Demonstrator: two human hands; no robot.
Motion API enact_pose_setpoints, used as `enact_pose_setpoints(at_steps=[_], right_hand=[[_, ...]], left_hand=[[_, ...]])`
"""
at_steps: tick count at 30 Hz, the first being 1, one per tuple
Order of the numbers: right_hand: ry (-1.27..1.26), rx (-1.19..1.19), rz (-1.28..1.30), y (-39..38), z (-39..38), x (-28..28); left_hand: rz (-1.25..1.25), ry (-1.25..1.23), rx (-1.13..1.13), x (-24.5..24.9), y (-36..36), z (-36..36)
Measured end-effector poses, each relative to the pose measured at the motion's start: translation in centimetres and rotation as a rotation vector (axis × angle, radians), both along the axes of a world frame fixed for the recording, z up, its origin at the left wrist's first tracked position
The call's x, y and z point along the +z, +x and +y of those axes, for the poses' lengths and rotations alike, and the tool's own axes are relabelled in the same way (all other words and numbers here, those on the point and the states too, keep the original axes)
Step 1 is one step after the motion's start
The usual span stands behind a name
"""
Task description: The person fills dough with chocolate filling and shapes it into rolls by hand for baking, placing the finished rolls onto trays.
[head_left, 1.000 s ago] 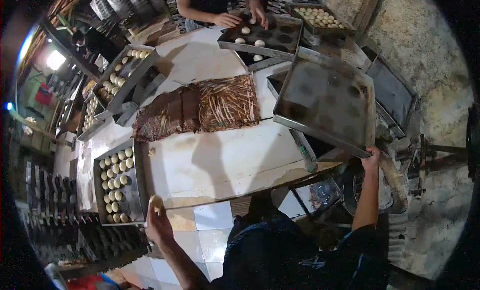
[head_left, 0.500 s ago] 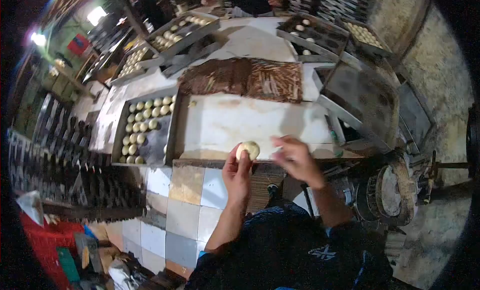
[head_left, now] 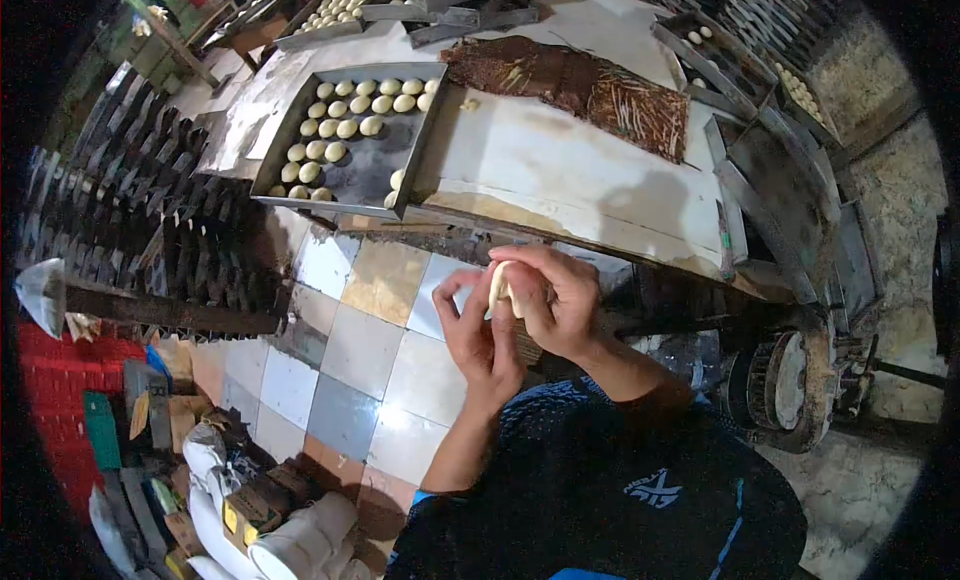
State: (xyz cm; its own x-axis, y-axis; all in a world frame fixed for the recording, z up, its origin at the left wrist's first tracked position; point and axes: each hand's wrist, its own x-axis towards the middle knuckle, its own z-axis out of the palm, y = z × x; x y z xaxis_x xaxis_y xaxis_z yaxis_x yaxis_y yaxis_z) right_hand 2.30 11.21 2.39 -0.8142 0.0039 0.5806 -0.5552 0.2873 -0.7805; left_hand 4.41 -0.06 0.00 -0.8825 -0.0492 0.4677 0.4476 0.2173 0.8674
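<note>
A piece of pale dough is pinched between both hands, in front of the table's near edge. My left hand holds it from the left with thumb and fingers closed on it. From the right, my right hand presses its thumb and fingers around the dough's upper edge, hiding part of it. Ahead and to the left, a metal tray holds several round dough balls in rows, with bare metal at its middle right.
A brown textured slab lies across the white tabletop. More metal trays lean at the right, near a round machine part. Stacked dark racks and a red crate stand at the left.
My right hand has come in from the right and closed on the dough beside my left hand. The camera view has turned down and left, bringing the tray of dough balls nearer the middle.
</note>
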Motion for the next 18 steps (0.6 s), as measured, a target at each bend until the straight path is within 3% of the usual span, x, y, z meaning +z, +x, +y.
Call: enact_pose_setpoints(at_steps=[1,3,4,5,8,9,10,12,14,15,16,18], right_hand=[[-0.002,-0.076,-0.029,-0.1,0.0,0.1],[0.027,-0.142,-0.001,-1.2,0.2,-1.1],[0.149,-0.242,0.038,-2.1,0.9,-2.7],[0.098,-0.227,-0.033,-3.6,1.9,-4.6],[0.120,-0.214,-0.159,-7.6,6.4,-7.4],[0.194,-0.290,-0.124,-8.6,7.7,-7.4],[0.181,-0.317,-0.124,-9.2,9.0,-7.6],[-0.065,-0.301,-0.190,-10.6,11.4,-7.7],[-0.031,-0.242,-0.158,-12.0,13.7,-8.6],[-0.065,-0.170,-0.200,-12.5,15.6,-8.4],[-0.095,-0.093,-0.236,-13.1,17.8,-8.3],[-0.079,-0.257,-0.261,-15.4,23.0,-10.4]], left_hand=[[-0.036,0.270,-0.074,1.0,-0.5,0.9],[-0.086,0.545,-0.158,1.7,-1.9,2.4],[-0.265,0.432,-0.224,0.1,-2.8,2.7],[-0.437,0.312,-0.294,-1.0,-3.7,3.2],[-0.428,0.226,-0.296,-1.2,-6.9,6.1],[-0.568,0.308,-0.357,-2.0,-8.1,6.5],[-0.753,0.598,-0.444,-2.4,-9.3,7.1],[-0.832,0.729,-0.394,-2.3,-11.4,9.8],[-0.956,0.401,-0.542,-5.4,-12.5,12.1],[-0.985,0.640,-0.626,-6.6,-13.5,13.2],[-0.982,0.625,-0.632,-6.0,-14.7,14.1],[-1.098,0.948,-0.667,-4.4,-16.9,15.2]])
